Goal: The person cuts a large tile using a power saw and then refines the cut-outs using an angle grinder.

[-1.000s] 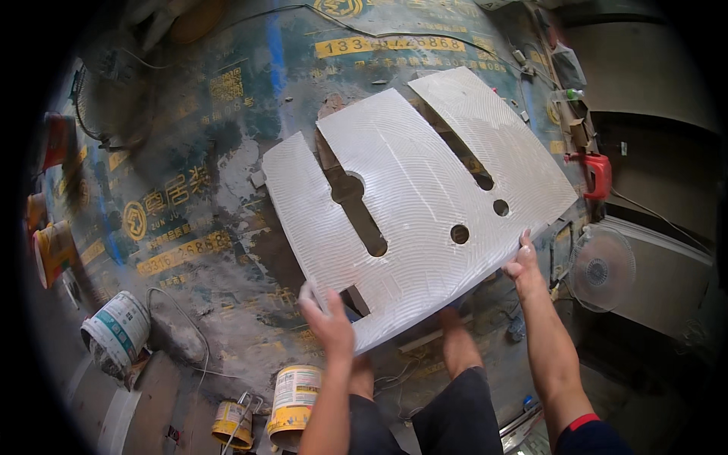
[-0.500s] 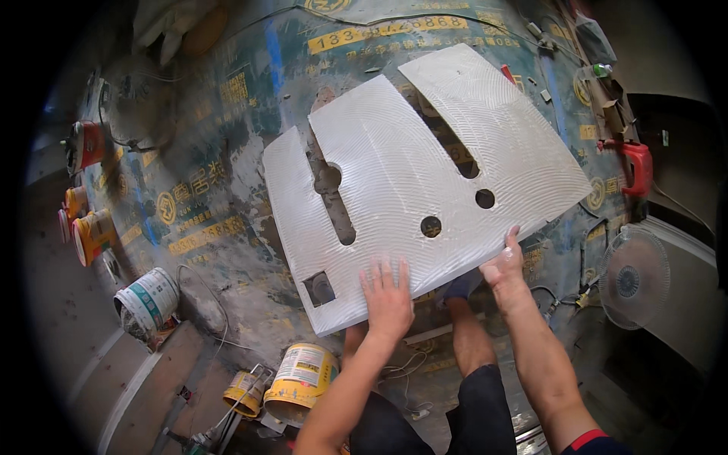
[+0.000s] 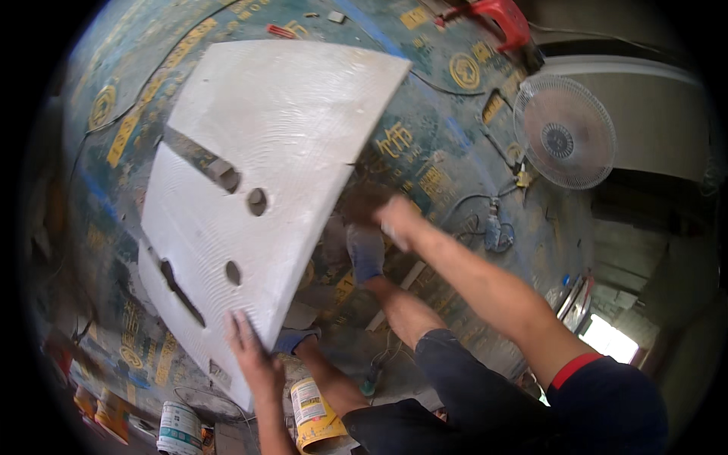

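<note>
A broad white board (image 3: pixel 280 114) with ridged coating, slots and round holes tilts in front of me. My left hand (image 3: pixel 250 353) grips its lower right edge, fingers stretched over the coated face. My right hand (image 3: pixel 398 220) is right of the board, beside a dark brown patch too blurred to identify; its fingers are smeared by motion, and I cannot tell whether it holds anything. My feet, one in a blue-grey shoe (image 3: pixel 364 246), are partly behind the board.
On the printed green floor covering (image 3: pixel 106 167) are cables, a power drill (image 3: pixel 497 231) and a red tool (image 3: pixel 497 23). A fan (image 3: pixel 557 136) stands at right. Yellow bucket (image 3: pixel 318 417) and white bucket (image 3: pixel 178 425) sit near the bottom, with more containers at lower left.
My view has swung rightward. The board appears further left and more upright. My right hand has left its edge and moved beside it; my left hand remains on the board.
</note>
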{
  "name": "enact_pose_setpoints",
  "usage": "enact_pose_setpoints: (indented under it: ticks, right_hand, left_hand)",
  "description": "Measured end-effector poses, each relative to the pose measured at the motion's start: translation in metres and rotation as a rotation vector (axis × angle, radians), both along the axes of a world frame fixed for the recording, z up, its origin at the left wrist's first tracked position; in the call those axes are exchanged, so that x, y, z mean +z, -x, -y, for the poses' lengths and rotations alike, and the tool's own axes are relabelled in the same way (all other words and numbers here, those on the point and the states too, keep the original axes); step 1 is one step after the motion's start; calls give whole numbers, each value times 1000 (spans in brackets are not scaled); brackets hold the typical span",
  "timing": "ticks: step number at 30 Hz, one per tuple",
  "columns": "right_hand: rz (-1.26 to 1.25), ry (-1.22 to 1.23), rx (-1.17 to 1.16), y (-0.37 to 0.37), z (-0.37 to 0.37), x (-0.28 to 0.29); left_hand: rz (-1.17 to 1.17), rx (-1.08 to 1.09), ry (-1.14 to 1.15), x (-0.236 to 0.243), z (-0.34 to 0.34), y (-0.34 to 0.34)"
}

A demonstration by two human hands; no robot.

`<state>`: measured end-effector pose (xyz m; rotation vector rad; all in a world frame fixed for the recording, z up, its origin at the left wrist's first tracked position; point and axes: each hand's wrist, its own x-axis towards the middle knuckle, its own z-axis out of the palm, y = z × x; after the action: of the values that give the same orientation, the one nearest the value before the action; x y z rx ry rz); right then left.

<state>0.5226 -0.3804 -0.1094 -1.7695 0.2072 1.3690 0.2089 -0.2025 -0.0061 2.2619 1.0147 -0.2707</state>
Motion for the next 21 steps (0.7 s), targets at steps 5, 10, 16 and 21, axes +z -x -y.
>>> enact_pose_setpoints:
  ticks: [5, 10, 16, 21]
  right_hand:
    - [-66, 30, -595, -83, 9, -111]
    - [209, 265, -74, -123, -25, -227]
    - [573, 255, 344, -124, -3, -249]
    - [879, 518, 850, -148, 33, -119]
  left_hand:
    - [-82, -4, 1, 30, -17, -9]
    - [-80, -23, -21, 22, -14, -15]
    - [-42, -38, -61, -4, 8, -15]
    - [34, -17, -103, -38, 29, 3]
